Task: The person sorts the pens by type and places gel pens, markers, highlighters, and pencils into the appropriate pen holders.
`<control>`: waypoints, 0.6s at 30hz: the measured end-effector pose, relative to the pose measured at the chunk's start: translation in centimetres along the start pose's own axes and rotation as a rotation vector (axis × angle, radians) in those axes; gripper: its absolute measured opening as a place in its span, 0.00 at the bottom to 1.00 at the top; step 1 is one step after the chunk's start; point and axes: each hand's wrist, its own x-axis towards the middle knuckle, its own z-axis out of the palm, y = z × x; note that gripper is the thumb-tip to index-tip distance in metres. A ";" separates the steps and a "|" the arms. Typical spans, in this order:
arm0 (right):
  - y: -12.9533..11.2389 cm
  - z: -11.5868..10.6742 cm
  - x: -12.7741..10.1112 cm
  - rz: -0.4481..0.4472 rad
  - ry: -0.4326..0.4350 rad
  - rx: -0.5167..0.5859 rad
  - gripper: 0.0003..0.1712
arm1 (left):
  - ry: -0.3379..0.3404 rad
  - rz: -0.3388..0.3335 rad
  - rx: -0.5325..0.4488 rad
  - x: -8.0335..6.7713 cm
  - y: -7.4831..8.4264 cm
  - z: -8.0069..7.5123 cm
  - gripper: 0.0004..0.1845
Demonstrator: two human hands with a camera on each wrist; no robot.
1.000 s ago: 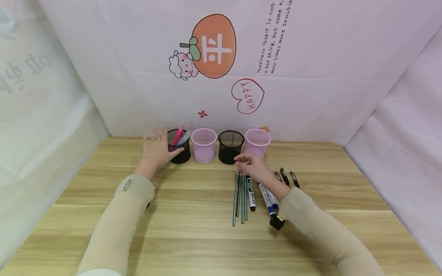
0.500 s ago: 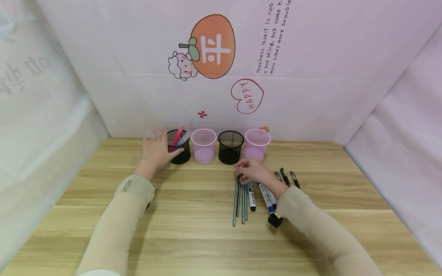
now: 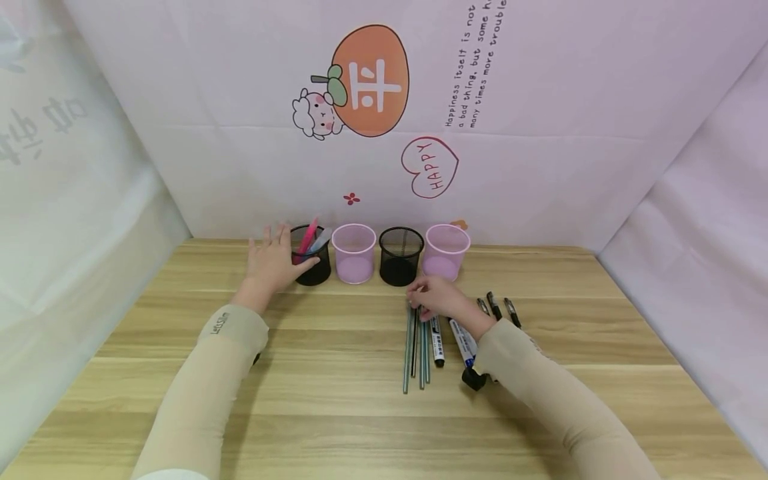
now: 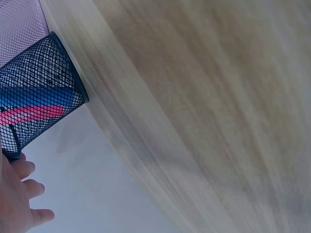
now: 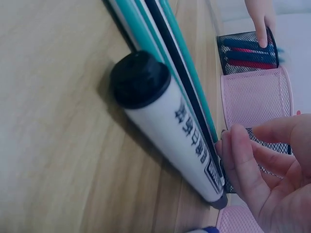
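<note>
Hands at the pen cups
Left hand (image 3: 273, 261) rests open-fingered against a black mesh cup (image 3: 313, 257); right hand (image 3: 439, 297), fingers curled, touches the pencils (image 3: 415, 347).

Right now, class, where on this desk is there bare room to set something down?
Bare wood lies between the two sleeves, left of the pencils, and along the table's near edge. It is crowded along the cup row, from the black mesh cup rightwards, and around the right hand among markers.

Wire-mesh cup (image 3: 312, 265) (probably metal), wood-grain table (image 3: 336, 373)
</note>
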 end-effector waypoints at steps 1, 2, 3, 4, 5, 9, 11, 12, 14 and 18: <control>0.0 0.1 0.1 0.006 0.002 -0.003 0.16 | 0.000 0.000 -0.001 0.0 0.0 0.0 0.58; 0.0 0.2 0.2 0.010 0.001 -0.003 0.16 | -0.001 0.000 -0.001 0.0 0.0 0.0 0.58; 0.0 0.3 0.4 0.011 0.000 -0.005 0.16 | -0.003 0.001 -0.001 0.0 0.0 0.0 0.58; -0.1 0.4 0.5 0.015 0.000 -0.005 0.15 | -0.004 0.001 0.000 0.0 0.0 0.1 0.58; 0.0 0.6 0.6 0.017 -0.003 0.000 0.15 | -0.006 0.001 0.000 0.0 0.0 0.1 0.58; -0.2 1.1 1.2 0.026 -0.009 0.028 0.16 | -0.012 -0.001 0.006 0.0 -0.1 0.2 0.59; -0.2 1.4 1.3 0.027 -0.006 0.043 0.17 | -0.009 -0.001 0.007 0.1 -0.1 0.2 0.59; -0.3 1.5 1.4 0.030 -0.002 0.049 0.17 | -0.007 -0.002 0.008 0.1 -0.1 0.2 0.59; -0.4 1.6 1.5 0.026 -0.003 0.053 0.18 | -0.003 -0.001 0.007 0.1 -0.1 0.2 0.59; -0.7 1.8 1.6 0.002 -0.038 0.058 0.22 | 0.001 0.000 0.003 0.1 -0.2 0.2 0.59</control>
